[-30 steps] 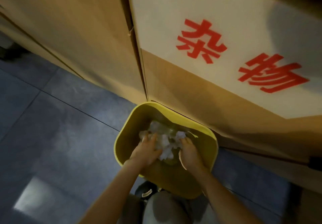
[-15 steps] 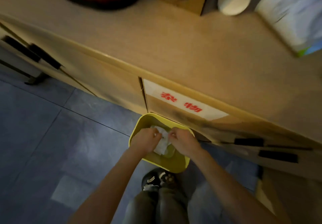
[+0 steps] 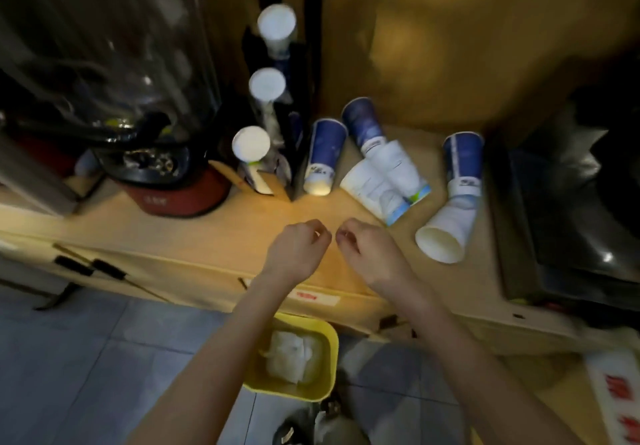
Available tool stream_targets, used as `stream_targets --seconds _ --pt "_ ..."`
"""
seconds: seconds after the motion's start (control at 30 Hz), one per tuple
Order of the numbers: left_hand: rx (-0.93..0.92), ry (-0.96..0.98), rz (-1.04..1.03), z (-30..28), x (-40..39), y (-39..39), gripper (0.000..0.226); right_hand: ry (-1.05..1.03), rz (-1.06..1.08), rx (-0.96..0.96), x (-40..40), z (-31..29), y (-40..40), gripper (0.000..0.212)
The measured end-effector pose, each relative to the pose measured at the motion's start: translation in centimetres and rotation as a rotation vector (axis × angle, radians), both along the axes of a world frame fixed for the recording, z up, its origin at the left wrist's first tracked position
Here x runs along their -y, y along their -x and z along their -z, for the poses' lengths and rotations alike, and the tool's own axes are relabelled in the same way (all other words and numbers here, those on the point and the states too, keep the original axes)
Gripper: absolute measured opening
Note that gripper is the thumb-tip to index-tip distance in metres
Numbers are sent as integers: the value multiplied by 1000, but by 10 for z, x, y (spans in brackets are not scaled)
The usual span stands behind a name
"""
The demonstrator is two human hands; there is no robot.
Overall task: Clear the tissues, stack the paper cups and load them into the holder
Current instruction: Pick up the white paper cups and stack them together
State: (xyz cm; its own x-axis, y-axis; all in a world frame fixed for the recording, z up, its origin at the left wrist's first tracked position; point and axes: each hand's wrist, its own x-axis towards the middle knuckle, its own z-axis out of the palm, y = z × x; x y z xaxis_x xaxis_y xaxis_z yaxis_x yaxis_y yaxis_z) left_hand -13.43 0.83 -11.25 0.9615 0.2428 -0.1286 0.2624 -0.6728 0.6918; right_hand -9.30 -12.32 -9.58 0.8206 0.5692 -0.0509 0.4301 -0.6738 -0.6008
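Observation:
Both hands hover over the front of the wooden counter (image 3: 214,233), empty, fingers loosely curled: my left hand (image 3: 298,247) and my right hand (image 3: 369,250) nearly touch. Beyond them lie blue-and-white paper cups on their sides: one (image 3: 323,157) beside the holder, a nested pair (image 3: 377,147), a white cup (image 3: 375,190), and another nested pair (image 3: 453,202) at the right. The dark cup holder (image 3: 304,98) stands at the back with three white cup bottoms (image 3: 266,84) sticking out. White tissues (image 3: 291,354) lie in the yellow bin (image 3: 327,368) on the floor.
A glass-jar appliance with a red base (image 3: 180,199) stands at the left of the counter. A dark machine (image 3: 568,209) fills the right side. Cabinet doors with black handles (image 3: 90,268) run under the counter; grey floor tiles (image 3: 69,358) lie below.
Both hands have left the tissues in the yellow bin and risen to the counter top. The view has lifted from the bin and cabinet front to the counter with the cups.

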Motion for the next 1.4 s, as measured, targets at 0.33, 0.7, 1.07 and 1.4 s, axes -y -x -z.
stream_targets --seconds 0.33,0.7,1.07,1.4 --pt "302 -194 -33 -56 59 -83 30 -109 274 216 59 -49 -68 20" --pt "-117 -413 122 34 86 -129 71 -8 356 12 105 39 -144 59" --pt "-21 100 -390 53 86 -150 53 167 286 -182 74 74 -206 76" --pt "-224 615 -755 68 82 -176 68 127 338 -367 66 77 -205 82"
